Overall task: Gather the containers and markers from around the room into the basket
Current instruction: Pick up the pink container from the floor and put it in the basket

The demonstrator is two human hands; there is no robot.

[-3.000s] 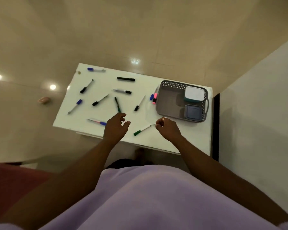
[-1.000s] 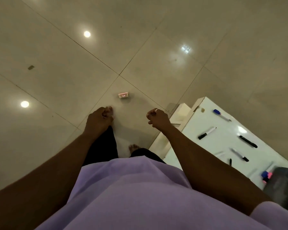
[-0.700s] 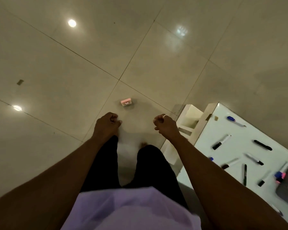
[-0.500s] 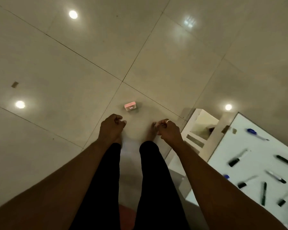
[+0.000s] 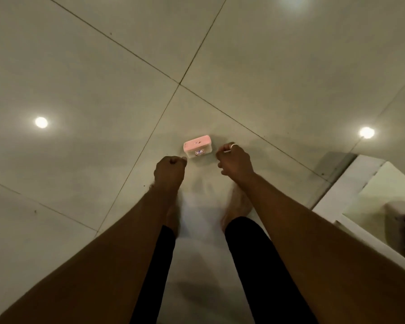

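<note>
**Pink container on the floor, both hands closing in**

Pink-lidded container (image 5: 197, 146) lies flat on the tiled floor (image 5: 80, 78), just beyond my two hands and between them. Clear body under the lid, a small label on the near side. Its long axis runs left to right across my view, the right end tipped slightly away from me.

Left hand (image 5: 169, 169): fingers curled into a loose fist, holding nothing that I can see. The knuckles sit just beside the container's near-left corner; I cannot tell if they touch it.

Right hand (image 5: 234, 160): fingers also curled in, a ring showing on one, nothing visibly held. It sits just off the container's right end, close but apart.

Judgement: the two hands are about equally near, left at the near-left corner, right at the right short end. With the long axis lying across, a pinch over the short width from above looks the natural grip, or one hand at each end. Either hand must uncurl first.

A white tabletop (image 5: 384, 183) edges in at lower right. The basket is not in view, so the carry back calls for a turn.
</note>
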